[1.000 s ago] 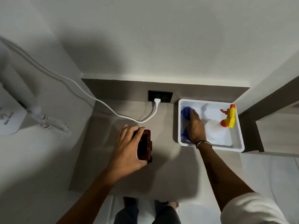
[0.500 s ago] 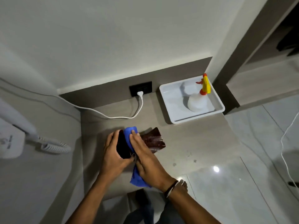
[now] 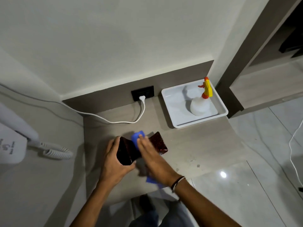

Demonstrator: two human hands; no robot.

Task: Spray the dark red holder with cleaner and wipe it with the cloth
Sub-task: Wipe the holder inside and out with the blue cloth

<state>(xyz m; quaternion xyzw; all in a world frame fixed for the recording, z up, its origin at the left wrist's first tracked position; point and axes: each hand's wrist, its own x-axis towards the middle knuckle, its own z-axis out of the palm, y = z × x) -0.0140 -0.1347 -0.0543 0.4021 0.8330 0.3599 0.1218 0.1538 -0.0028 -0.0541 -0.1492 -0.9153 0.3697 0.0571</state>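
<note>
While left hand [image 3: 114,163] grips holder [image 3: 159,143], right hand [image 3: 152,154] presses cloth [image 3: 136,136]

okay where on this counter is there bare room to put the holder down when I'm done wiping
The widest bare patch of counter lies right of the dark red holder, in front of the white tray, though a few droplets sit near its front edge. A narrower strip lies behind the holder, bordered by the white cable. The tray holds the spray bottle; the front edge is crowded by both hands.
</note>
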